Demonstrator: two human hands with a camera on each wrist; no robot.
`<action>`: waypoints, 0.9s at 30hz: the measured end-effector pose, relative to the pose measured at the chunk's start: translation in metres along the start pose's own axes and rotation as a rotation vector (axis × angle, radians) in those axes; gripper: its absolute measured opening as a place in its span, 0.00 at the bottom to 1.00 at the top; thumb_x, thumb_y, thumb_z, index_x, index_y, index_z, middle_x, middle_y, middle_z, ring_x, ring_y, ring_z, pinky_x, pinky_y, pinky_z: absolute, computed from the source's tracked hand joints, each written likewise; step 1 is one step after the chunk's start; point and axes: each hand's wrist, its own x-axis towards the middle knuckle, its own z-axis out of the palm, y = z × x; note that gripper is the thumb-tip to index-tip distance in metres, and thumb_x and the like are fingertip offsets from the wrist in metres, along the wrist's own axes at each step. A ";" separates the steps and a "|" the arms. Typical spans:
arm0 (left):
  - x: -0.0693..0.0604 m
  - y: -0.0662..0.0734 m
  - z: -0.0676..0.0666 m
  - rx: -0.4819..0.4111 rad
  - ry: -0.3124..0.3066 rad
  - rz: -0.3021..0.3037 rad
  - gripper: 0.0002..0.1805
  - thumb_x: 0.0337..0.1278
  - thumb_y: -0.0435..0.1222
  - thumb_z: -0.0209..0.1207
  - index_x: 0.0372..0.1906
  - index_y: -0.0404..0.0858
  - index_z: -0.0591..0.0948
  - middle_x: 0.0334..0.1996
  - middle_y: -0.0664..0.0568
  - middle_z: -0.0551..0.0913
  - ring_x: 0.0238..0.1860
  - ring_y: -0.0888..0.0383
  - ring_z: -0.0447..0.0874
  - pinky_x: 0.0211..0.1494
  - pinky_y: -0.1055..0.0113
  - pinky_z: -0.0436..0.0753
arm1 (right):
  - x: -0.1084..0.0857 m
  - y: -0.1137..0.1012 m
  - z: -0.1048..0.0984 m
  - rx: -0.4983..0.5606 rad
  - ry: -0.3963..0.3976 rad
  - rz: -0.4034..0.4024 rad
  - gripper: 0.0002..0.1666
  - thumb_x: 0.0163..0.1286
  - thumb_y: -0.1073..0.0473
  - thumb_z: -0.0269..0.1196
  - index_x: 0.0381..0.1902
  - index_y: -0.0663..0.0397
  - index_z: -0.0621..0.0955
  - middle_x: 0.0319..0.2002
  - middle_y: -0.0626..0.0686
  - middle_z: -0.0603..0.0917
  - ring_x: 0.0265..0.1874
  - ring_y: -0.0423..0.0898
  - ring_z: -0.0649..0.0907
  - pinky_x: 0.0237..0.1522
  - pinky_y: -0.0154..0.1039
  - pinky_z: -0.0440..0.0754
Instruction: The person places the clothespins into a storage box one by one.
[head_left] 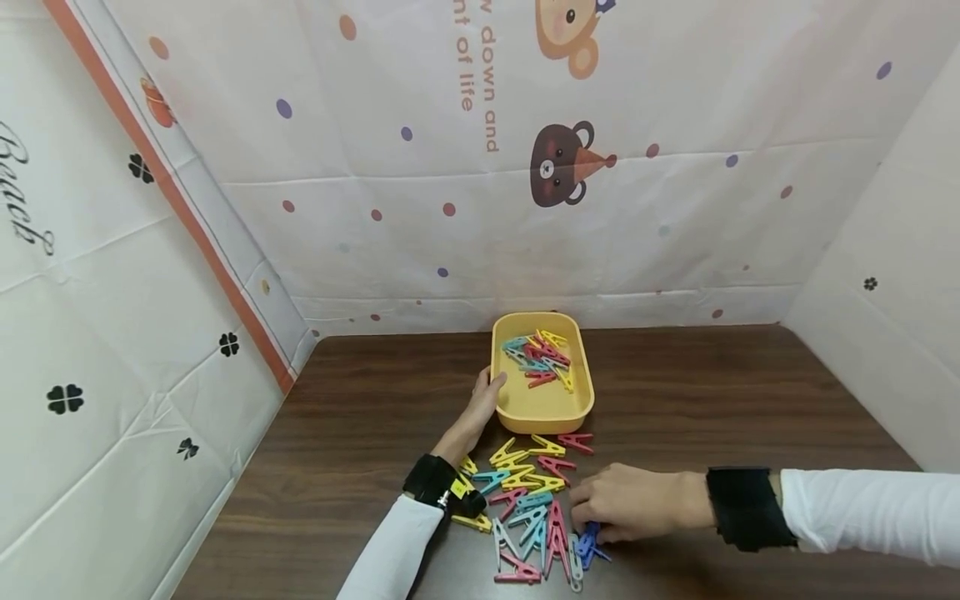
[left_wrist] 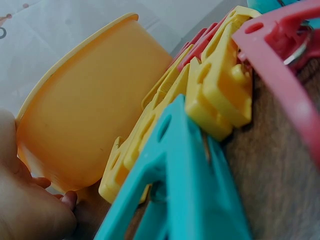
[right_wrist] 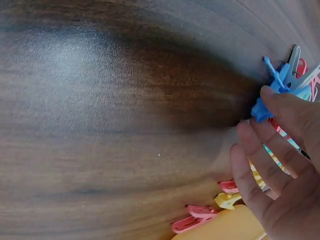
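Observation:
My left hand (head_left: pixel 480 407) grips the left side of a yellow plastic bin (head_left: pixel 536 411), thumb by the rim; in the left wrist view, its fingertips curl in under the bin's base. Inside the bin lie clothespins (head_left: pixel 540 358) in pink, yellow and blue. With thumb and index finger my right hand (head_left: pixel 626 500) pinches a dark blue clothespin (right_wrist: pixel 270 97) at the right edge of a loose spread of clothespins. That spread holds several yellow clothespins (head_left: pixel 513 467), pink ones (head_left: pixel 557 537) and light blue ones (head_left: pixel 531 517). A pale grey clothespin (head_left: pixel 575 562) lies just left of the dark blue one.
Everything stands on a dark wood-grain table (head_left: pixel 712 392). A white printed cloth (head_left: pixel 420 242) hangs behind its far edge, with similar cloth at the left and right sides. My left wrist and its black band (head_left: pixel 429 481) are close beside the loose clothespins.

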 end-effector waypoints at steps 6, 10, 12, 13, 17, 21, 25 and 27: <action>-0.001 0.001 -0.001 0.005 0.013 -0.003 0.38 0.79 0.56 0.43 0.83 0.46 0.49 0.83 0.42 0.45 0.83 0.43 0.40 0.81 0.42 0.50 | -0.003 0.008 -0.015 0.002 0.002 0.048 0.07 0.66 0.52 0.72 0.41 0.34 0.85 0.41 0.34 0.84 0.37 0.26 0.80 0.33 0.21 0.74; -0.001 0.000 0.000 0.016 0.016 -0.009 0.38 0.79 0.56 0.43 0.83 0.46 0.49 0.83 0.43 0.45 0.83 0.44 0.38 0.82 0.42 0.49 | -0.003 0.022 -0.046 0.052 0.075 0.148 0.08 0.67 0.53 0.71 0.43 0.35 0.86 0.41 0.34 0.85 0.37 0.28 0.82 0.38 0.25 0.80; -0.001 0.000 0.001 0.017 0.016 -0.010 0.39 0.78 0.57 0.44 0.83 0.46 0.49 0.83 0.43 0.45 0.83 0.44 0.37 0.81 0.41 0.48 | -0.001 0.034 -0.067 0.059 0.146 0.217 0.07 0.68 0.53 0.71 0.44 0.38 0.87 0.40 0.36 0.87 0.38 0.31 0.84 0.41 0.29 0.83; 0.000 0.000 0.002 0.017 0.013 -0.011 0.39 0.78 0.57 0.44 0.83 0.46 0.49 0.83 0.43 0.45 0.83 0.44 0.37 0.82 0.41 0.48 | 0.002 0.044 -0.078 0.060 0.184 0.258 0.06 0.68 0.54 0.71 0.43 0.39 0.87 0.39 0.37 0.87 0.37 0.33 0.85 0.40 0.31 0.83; 0.004 0.004 0.002 0.004 0.022 -0.008 0.39 0.77 0.57 0.45 0.82 0.45 0.51 0.82 0.43 0.47 0.83 0.44 0.38 0.82 0.42 0.48 | 0.017 0.099 -0.120 0.055 0.332 0.391 0.06 0.69 0.59 0.70 0.42 0.50 0.88 0.36 0.47 0.88 0.34 0.43 0.85 0.37 0.38 0.84; 0.004 0.005 0.001 -0.004 0.033 -0.014 0.38 0.78 0.55 0.45 0.82 0.45 0.51 0.82 0.43 0.48 0.83 0.44 0.40 0.82 0.43 0.49 | 0.032 0.161 -0.147 0.129 0.443 0.553 0.06 0.68 0.65 0.69 0.41 0.63 0.87 0.35 0.58 0.89 0.34 0.49 0.86 0.37 0.43 0.85; 0.002 0.002 0.001 -0.001 0.030 -0.023 0.38 0.79 0.54 0.44 0.83 0.44 0.50 0.82 0.42 0.47 0.83 0.43 0.41 0.81 0.43 0.50 | 0.044 0.196 -0.153 0.202 0.454 0.777 0.10 0.67 0.65 0.69 0.41 0.70 0.86 0.35 0.64 0.89 0.30 0.51 0.86 0.32 0.38 0.83; 0.001 0.001 0.001 -0.003 0.030 -0.019 0.38 0.79 0.54 0.44 0.82 0.43 0.50 0.82 0.41 0.47 0.83 0.43 0.41 0.81 0.42 0.50 | 0.051 0.205 -0.149 0.244 0.416 0.876 0.11 0.67 0.64 0.70 0.40 0.70 0.86 0.35 0.64 0.89 0.29 0.51 0.86 0.29 0.34 0.82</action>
